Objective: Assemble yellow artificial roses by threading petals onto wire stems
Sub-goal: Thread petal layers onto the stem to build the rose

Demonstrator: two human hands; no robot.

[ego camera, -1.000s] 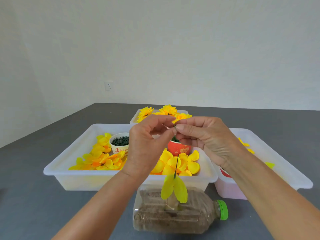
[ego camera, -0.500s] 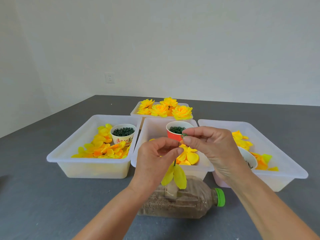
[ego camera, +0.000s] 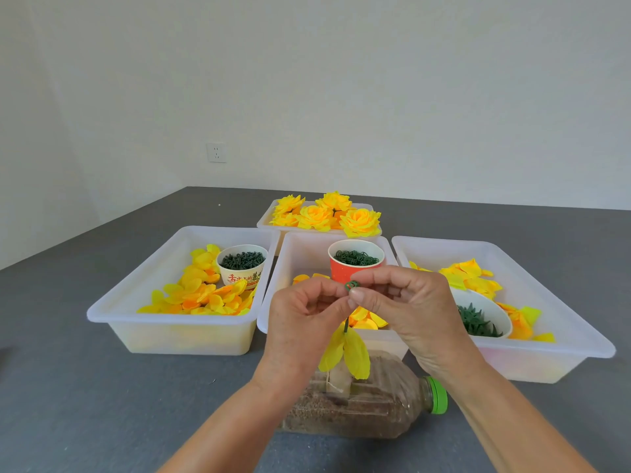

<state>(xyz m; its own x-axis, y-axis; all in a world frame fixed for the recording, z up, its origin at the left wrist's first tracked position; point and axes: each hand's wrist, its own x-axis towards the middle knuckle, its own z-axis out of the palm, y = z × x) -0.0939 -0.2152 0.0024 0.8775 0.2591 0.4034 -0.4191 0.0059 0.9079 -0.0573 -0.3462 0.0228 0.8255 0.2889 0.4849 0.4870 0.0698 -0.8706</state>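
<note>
Pinching a small green plastic ring (ego camera: 352, 285) above the thin green wire stem (ego camera: 346, 326), both hands' grips close on it, yellow fabric petals (ego camera: 345, 353) threaded, finished yellow roses (ego camera: 326, 215) binned behind.

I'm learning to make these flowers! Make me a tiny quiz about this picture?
1. True or false: the finished yellow roses sit in the farthest tray.
2. What colour is the cap on the lying bottle? A red, B green, C white.
3. Fill in: the right hand pinches a small green ____ above the stem.

Key
1. True.
2. B.
3. Ring; the left hand grips the stem just below it.
</note>
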